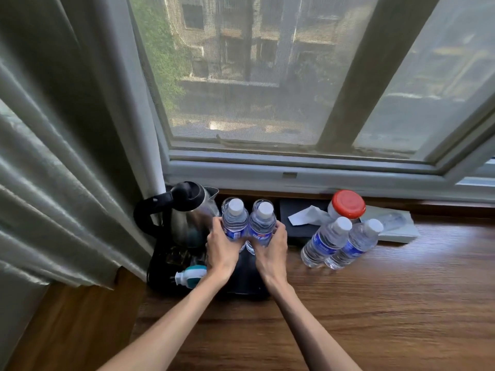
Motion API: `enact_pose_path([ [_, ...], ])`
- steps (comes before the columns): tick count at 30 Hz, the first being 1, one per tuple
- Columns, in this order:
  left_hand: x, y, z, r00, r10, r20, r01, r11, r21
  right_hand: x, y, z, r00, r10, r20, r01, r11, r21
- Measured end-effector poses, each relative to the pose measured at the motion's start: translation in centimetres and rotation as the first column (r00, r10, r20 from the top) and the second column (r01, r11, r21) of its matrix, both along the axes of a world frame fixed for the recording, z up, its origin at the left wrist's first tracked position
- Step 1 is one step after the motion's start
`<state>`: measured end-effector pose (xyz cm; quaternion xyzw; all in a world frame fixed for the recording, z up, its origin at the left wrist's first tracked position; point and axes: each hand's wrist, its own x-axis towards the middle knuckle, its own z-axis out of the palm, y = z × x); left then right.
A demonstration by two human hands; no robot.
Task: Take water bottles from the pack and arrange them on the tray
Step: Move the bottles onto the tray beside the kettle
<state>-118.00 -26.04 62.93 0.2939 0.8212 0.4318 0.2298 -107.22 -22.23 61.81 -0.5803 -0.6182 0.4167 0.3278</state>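
While the left hand [222,253] gripped one ribbed clear bottle [235,223], the right hand [272,250] gripped another [262,223]. Both stood upright above the glossy black tray [241,287].

Both hands hide the lower halves of two clear plastic water bottles [235,223] at frame centre. Their blue labels are unreadable. The black tray [241,287] is mostly covered.

Two bare forearms and hands [246,253], no sleeves or jewellery.

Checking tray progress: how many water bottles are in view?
4. Left hand holds one, right hand holds one, both over the black tray. Two stand on the wooden table, right. No others visible.
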Motion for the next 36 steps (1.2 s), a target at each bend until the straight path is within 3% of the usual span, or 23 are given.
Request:
enact_pose_path([
  [16,0.9,0.9,-0.8,0.999,0.012,0.030,-0.014,0.997,0.070,-0.4,1.1,-0.2,0.998,-0.005,-0.065,0.004,1.000,-0.016],
  [20,2.8,-0.6,-2.6,0.996,0.040,0.083,-0.044,0.998,0.047,1.1,0.3,-0.3,0.994,0.061,-0.095,-0.066,0.996,-0.059],
  [25,8.3,-2.4,-3.6,0.962,0.095,0.255,-0.115,0.991,0.067,6.8,-2.0,0.3,0.984,0.040,-0.172,-0.062,0.990,-0.125],
  [30,14.6,-1.2,-3.2,0.965,-0.094,0.246,0.080,0.995,0.066,14.8,-3.3,0.1,0.985,-0.073,-0.157,0.059,0.994,-0.094],
  [36,18.9,2.3,-1.5,0.952,-0.296,0.083,0.293,0.955,0.046,21.1,-1.0,0.2,0.953,-0.272,-0.131,0.271,0.962,-0.024],
])
